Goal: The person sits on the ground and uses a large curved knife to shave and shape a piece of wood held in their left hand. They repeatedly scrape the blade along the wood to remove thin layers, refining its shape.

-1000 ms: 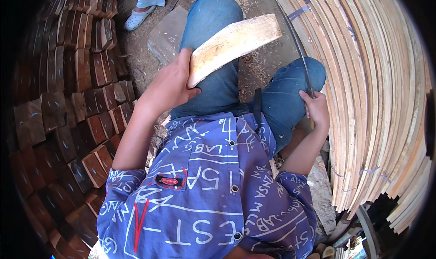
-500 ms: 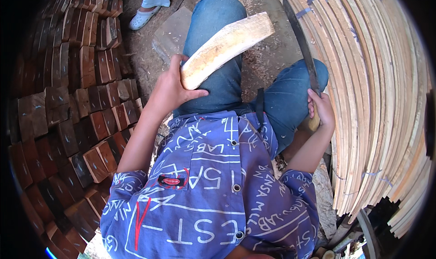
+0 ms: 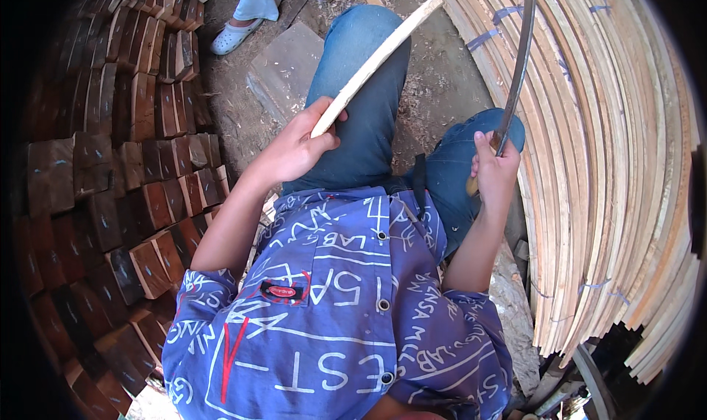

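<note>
The two hands are being held apart. The pale wooden piece [image 3: 383, 61] is being gripped near its lower end by the left hand [image 3: 300, 146], narrow edge showing, above the left thigh [image 3: 359, 118]. The long-bladed knife [image 3: 521, 59] is being gripped by the right hand [image 3: 497, 173] near the right knee [image 3: 471, 144], blade pointing away from the body. For safe handling, a firm hold and a blade path clear of fingers and legs are probably being required. One wooden piece, one knife and one clog [image 3: 232, 37] are being shown; stacked blocks [image 3: 110, 192] at left and bundled strips [image 3: 589, 162] at right are proving too numerous to count.
</note>
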`<state>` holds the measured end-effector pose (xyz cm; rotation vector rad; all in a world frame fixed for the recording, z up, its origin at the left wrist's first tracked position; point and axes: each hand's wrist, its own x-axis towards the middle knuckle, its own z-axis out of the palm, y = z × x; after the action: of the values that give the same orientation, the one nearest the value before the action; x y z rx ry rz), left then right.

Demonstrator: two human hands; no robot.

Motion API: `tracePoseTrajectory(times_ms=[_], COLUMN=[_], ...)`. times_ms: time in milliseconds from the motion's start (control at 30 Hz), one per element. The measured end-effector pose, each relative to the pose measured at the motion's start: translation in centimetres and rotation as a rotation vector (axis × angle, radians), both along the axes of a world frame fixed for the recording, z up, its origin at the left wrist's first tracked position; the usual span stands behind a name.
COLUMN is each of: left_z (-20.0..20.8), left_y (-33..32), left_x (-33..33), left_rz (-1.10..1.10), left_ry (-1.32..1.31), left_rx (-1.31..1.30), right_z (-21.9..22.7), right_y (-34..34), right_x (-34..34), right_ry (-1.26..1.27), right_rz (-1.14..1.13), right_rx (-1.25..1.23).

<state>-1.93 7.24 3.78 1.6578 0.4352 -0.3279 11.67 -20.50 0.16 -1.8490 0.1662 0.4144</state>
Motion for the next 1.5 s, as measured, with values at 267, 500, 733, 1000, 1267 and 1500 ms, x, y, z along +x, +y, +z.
tracePoseTrajectory(times_ms=[267, 500, 733, 1000, 1267, 1500], left_z=[-0.3, -0.9, 1.1, -0.9, 0.1, -1.2], left_y=[-0.5, -1.4, -2.4, -1.9, -1.7, -0.8], left_x=[2.5, 2.2, 3.4, 3.1, 3.2, 2.4], left_rz=[-0.017, 0.035, 0.025, 0.015, 0.031, 0.032], left_ry=[0.021, -0.087, 0.042, -0.156, -0.098, -0.105], left_rx=[0.162, 0.288, 0.392, 0.347, 0.285, 0.280], right_z=[5.2, 4.6, 3.4, 3.2, 3.2, 4.7], right_y=[8.5, 9.0, 4.6, 8.2, 6.9, -0.3], right_x=[-0.7, 1.7, 5.0, 1.9, 3.7, 10.8], right_ry=[-0.482, -0.809, -0.660, -0.749, -0.792, -0.490], right_rz=[0.588, 0.758, 0.582, 0.711, 0.684, 0.214], right_rx=[-0.183, -0.620, -0.779, -0.659, -0.733, -0.891])
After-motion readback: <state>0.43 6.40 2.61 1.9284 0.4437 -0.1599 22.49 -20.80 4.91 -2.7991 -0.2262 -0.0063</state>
